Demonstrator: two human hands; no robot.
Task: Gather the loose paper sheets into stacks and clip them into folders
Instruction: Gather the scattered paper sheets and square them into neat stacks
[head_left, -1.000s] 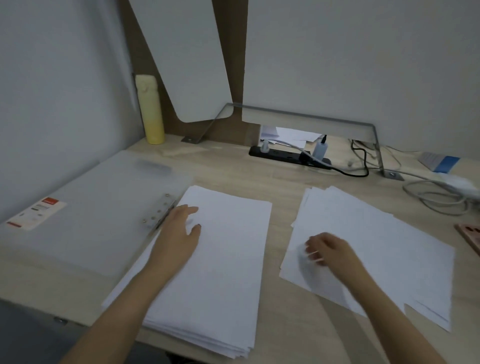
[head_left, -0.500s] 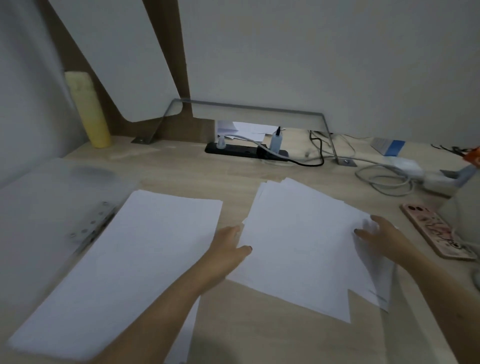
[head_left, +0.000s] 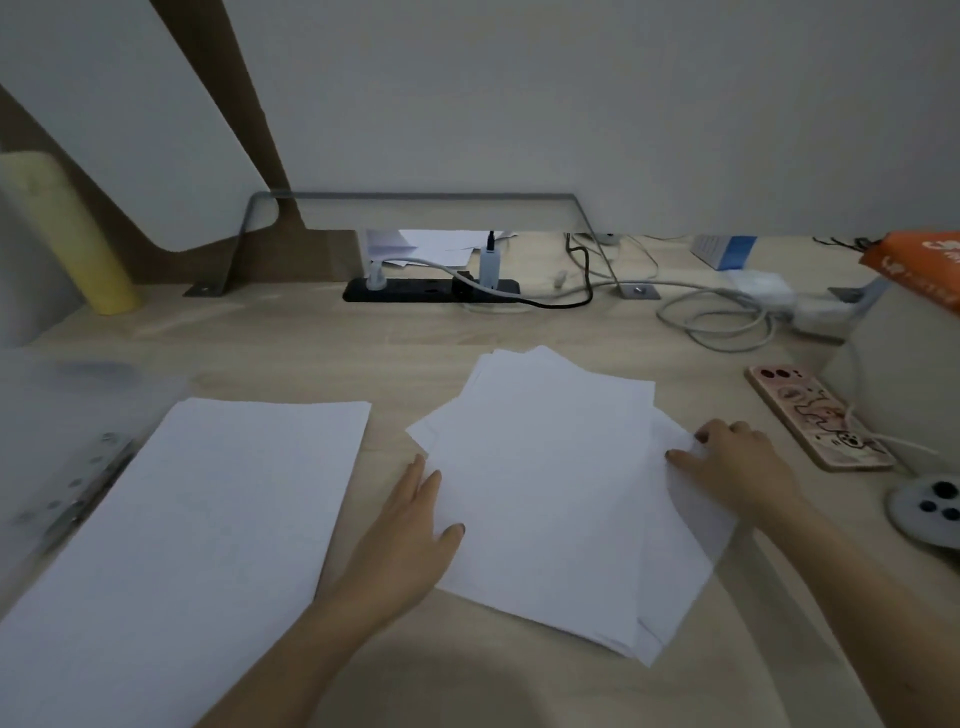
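Between both hands, loose sheets (head_left: 545, 493) (fanned), fingers (head_left: 685, 457) spread flat, clamping nothing.

Worktop (head_left: 426, 332): pale wood grain. Loose paper sheets (head_left: 550, 493) and squared paper stack (head_left: 208, 519): plain white. Folder (head_left: 47, 415): frosted translucent, silver clip strip. Bottle (head_left: 67, 234): pale yellow. Power strip (head_left: 415, 289): black, with white and black cables. Phone case (head_left: 815, 415): pink, dark cartoon line drawing. Box (head_left: 924, 265) at right: orange, white lettering. Wall: grey-white.
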